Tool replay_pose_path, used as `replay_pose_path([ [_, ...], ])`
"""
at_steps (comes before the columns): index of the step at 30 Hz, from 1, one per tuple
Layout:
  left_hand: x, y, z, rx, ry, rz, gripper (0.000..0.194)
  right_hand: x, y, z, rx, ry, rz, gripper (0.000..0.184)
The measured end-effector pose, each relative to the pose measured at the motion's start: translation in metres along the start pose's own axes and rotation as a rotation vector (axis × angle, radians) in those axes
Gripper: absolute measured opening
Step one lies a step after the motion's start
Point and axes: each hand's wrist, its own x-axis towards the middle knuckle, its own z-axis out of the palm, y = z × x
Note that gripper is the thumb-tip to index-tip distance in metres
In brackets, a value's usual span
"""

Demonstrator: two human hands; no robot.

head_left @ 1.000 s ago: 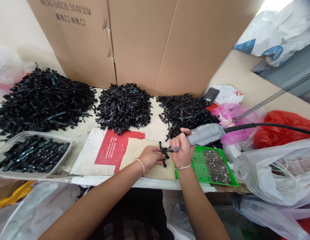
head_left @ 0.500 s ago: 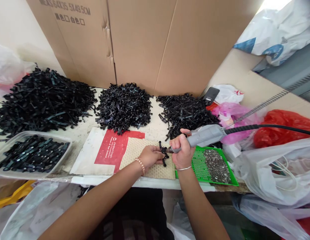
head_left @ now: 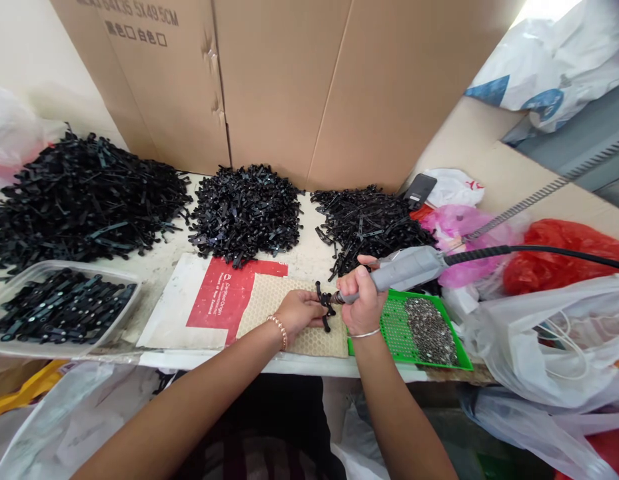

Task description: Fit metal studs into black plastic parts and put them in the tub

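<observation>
My left hand [head_left: 300, 312] pinches a small black plastic part [head_left: 325, 307] with several arms, holding it over a cream textured mat [head_left: 274, 317]. Wrapped around a grey electric screwdriver [head_left: 404, 272], my right hand [head_left: 362, 300] keeps the tool slanted, its tip against the middle of the black part. The exact contact point is too small to make out. Just right of that hand lies a green perforated tray [head_left: 396, 330] with a heap of small metal screws [head_left: 432, 330] at its right side.
Behind my hands are three heaps of black parts: left [head_left: 84, 200], middle [head_left: 246, 213] and right [head_left: 374, 227]. A clear plastic tub [head_left: 134, 293] of black pieces stands at left. A tall cardboard box [head_left: 289, 87] backs the table. Plastic bags [head_left: 554, 333], a phone [head_left: 420, 189] and the tool's cable [head_left: 539, 249] are at right.
The whole view has shifted slightly. Both hands, the black part and the screwdriver keep the same arrangement, with no clear change between them.
</observation>
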Motion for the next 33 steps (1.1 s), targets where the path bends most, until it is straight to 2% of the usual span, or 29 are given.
replay_pose_path([
  [8,0.003,-0.0032,-0.0022,-0.005,-0.026,0.017,0.015,-0.0006,-0.0007,0.0,-0.024,-0.019,-0.003,0.026],
  [25,-0.0003,-0.0005,0.0,0.005,0.002,0.014,0.012,-0.0033,0.0015,0.0003,-0.081,-0.036,-0.015,0.027],
  [33,0.0033,-0.0034,-0.0014,-0.014,-0.03,0.02,0.013,-0.0006,0.008,-0.0051,-0.091,-0.188,0.001,0.021],
])
